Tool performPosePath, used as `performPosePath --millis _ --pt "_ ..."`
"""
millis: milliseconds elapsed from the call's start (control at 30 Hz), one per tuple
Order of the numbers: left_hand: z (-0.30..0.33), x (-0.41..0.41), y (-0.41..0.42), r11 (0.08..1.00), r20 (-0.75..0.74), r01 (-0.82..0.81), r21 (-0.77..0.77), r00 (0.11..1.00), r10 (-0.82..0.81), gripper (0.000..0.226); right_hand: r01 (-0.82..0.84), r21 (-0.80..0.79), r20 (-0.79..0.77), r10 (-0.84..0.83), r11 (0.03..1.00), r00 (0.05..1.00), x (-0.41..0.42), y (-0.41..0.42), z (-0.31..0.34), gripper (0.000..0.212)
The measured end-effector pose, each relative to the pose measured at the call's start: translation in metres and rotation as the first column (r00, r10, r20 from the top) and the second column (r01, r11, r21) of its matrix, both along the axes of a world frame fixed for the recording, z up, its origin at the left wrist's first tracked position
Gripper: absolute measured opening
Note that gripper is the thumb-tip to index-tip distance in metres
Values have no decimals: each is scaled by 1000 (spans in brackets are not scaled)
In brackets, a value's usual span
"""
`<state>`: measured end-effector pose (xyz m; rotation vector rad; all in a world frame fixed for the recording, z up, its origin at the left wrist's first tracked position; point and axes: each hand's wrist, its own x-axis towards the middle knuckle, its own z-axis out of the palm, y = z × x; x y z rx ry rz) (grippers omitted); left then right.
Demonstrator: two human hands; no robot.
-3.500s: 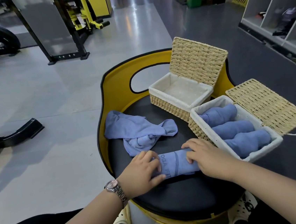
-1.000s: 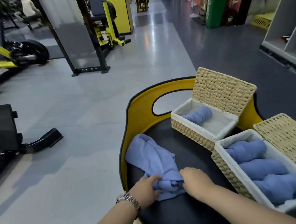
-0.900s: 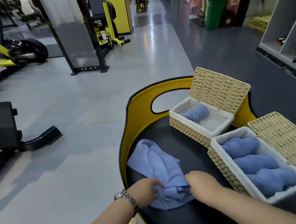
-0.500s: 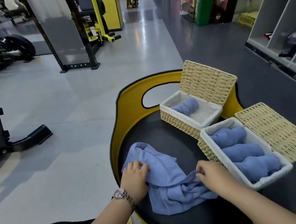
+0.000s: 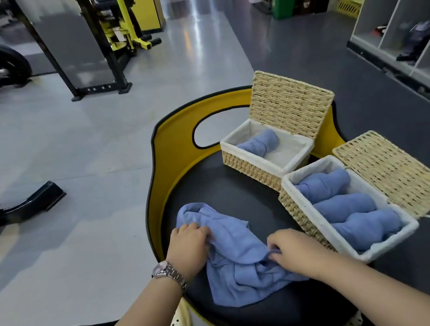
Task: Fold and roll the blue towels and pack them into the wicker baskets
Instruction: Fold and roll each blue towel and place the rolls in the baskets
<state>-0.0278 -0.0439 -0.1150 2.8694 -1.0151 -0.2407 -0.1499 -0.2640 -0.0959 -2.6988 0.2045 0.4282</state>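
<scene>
Head view: on the black tabletop [image 5: 237, 187], the crumpled blue towel [image 5: 235, 261] lies at 6 o'clock, the left hand [image 5: 190, 245] gripping a bunch of cloth at its 9 o'clock side and the right hand [image 5: 294, 250] pinching an edge at its 3 o'clock side, apparently to draw it flat for folding. The near wicker basket [image 5: 301, 214] at 3 o'clock, just beside the right hand, holds three rolled towels [image 5: 346, 207] and looks full; the far wicker basket [image 5: 251, 164] at 1 o'clock holds one rolled towel [image 5: 259, 143]. Both lids stand open, and the near basket crowds spreading room to the right.
</scene>
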Motion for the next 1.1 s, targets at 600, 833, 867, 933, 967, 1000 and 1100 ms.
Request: performPosePath --millis 600,833,867,933,967,1000,1100 --pt "59 33 39 979 8 -203 21 979 203 19 -12 -79 -176 -2 997 984 5 12 5 56" --pt "27 16 20 998 27 4 60 1000 -5 49 -95 -323 -187 35 942 982 6 14 11 11" --pt "19 11 15 998 18 29 50 999 -30 53 -61 -371 -152 4 927 988 7 11 16 11" --pt "10 6 11 997 64 70 36 995 -73 43 -73 -509 -183 -25 858 983 9 1 21 20" --pt "10 6 10 996 108 69 60 991 -75 34 -147 -570 -258 -6 809 966 10 -4 21 24" --pt "11 9 11 995 177 45 86 983 -59 28 -209 -588 -323 10 782 946 9 -6 23 27" --pt "21 21 17 989 339 -138 -57 929 150 41 -92 -417 -256 -20 904 966 12 -4 21 36"
